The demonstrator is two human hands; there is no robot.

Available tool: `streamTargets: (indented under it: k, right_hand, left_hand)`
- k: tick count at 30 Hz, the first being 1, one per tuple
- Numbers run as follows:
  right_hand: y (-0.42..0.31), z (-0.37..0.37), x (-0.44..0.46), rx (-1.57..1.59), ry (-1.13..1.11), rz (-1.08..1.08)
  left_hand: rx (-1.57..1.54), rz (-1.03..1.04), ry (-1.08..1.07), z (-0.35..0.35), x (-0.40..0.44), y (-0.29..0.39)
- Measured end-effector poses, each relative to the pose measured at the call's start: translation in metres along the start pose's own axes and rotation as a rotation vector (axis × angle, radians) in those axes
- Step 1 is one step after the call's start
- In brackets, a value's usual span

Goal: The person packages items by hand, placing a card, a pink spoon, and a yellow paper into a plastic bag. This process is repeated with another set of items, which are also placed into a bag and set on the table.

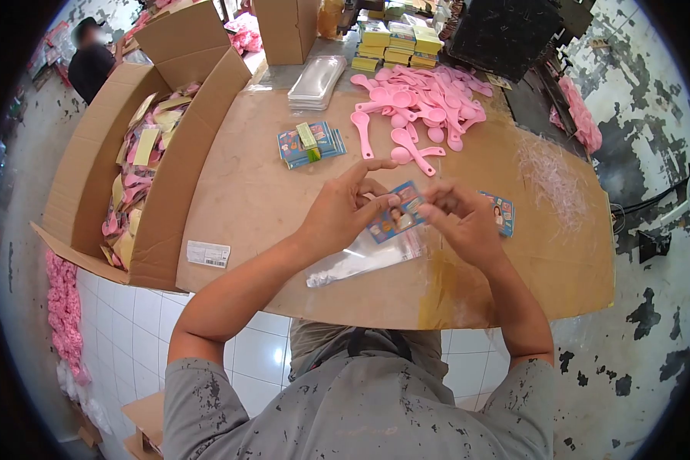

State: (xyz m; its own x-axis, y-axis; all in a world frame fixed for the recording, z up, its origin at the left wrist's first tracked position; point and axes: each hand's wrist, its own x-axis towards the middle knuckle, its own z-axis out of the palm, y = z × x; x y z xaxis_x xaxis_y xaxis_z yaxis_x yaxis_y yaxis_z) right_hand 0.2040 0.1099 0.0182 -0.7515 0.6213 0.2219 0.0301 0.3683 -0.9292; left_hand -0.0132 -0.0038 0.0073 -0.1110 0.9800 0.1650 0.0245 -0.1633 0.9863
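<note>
A blue printed card point(397, 213) is held between my two hands above the table. My left hand point(346, 205) pinches its left side between thumb and fingers, with the index finger raised. At its right edge are the closed fingers of my right hand point(460, 217), slightly blurred. Beneath the card lies a clear plastic bag point(352, 262). A stack of similar cards point(503, 214) sits just right of my right hand, partly hidden by it. Another banded stack of cards point(303, 146) lies beyond my left hand. Pink spoons point(421, 100) are heaped farther back.
An open cardboard box point(161, 192) of packed pink items stands at the left. Clear sleeves point(316, 82) and yellow-edged stacks point(398, 42) lie at the back. Thin clear strips point(553, 180) are at the right, a label point(207, 254) at the left. A person point(89, 61) is at upper left.
</note>
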Motion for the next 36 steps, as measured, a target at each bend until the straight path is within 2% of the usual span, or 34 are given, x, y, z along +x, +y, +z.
streamTargets:
  k: [3, 6, 9, 12, 15, 18, 21, 24, 27, 30, 33, 36]
  right_hand:
    - [0.003, 0.012, -0.002, -0.048, -0.071, -0.035]
    - [0.003, 0.009, 0.008, -0.032, -0.032, 0.069]
    - [0.017, 0.011, 0.016, 0.155, 0.019, -0.029]
    - [0.005, -0.005, 0.032, -0.262, -0.254, -0.211]
    - [0.02, -0.016, 0.059, -0.332, -0.043, -0.008]
    - [0.052, -0.015, 0.077, -0.972, 0.185, -0.244]
    - [0.06, -0.01, 0.077, -1.045, 0.215, -0.311]
    - [0.06, -0.018, 0.076, -0.849, 0.161, -0.197]
    - [0.013, -0.026, 0.06, -0.38, -0.009, -0.01]
    - [-0.002, -0.041, 0.047, -0.225, -0.088, 0.006]
    - [-0.007, -0.057, 0.037, -0.061, -0.109, 0.161]
    - [-0.005, -0.065, 0.035, 0.015, -0.048, 0.025]
  left_hand:
    - [0.087, -0.018, -0.013, 0.001, 0.0, -0.005]
    - [0.053, -0.023, -0.05, 0.001, -0.001, 0.001]
    - [0.085, -0.067, -0.09, -0.005, 0.001, -0.003]
    - [0.148, -0.07, -0.102, -0.009, 0.002, -0.004]
    - [0.217, -0.119, -0.095, -0.01, 0.003, 0.0]
    - [0.138, -0.057, -0.075, -0.013, 0.006, -0.012]
    - [0.079, -0.117, -0.084, -0.016, 0.005, -0.005]
    - [-0.067, -0.083, -0.084, -0.016, 0.007, -0.007]
    - [-0.149, -0.044, -0.076, -0.014, 0.005, -0.001]
    - [-0.129, -0.011, -0.06, -0.013, 0.005, 0.001]
    - [-0.088, -0.019, -0.053, -0.013, 0.006, -0.006]
    - [-0.001, -0.064, -0.073, -0.015, 0.004, -0.001]
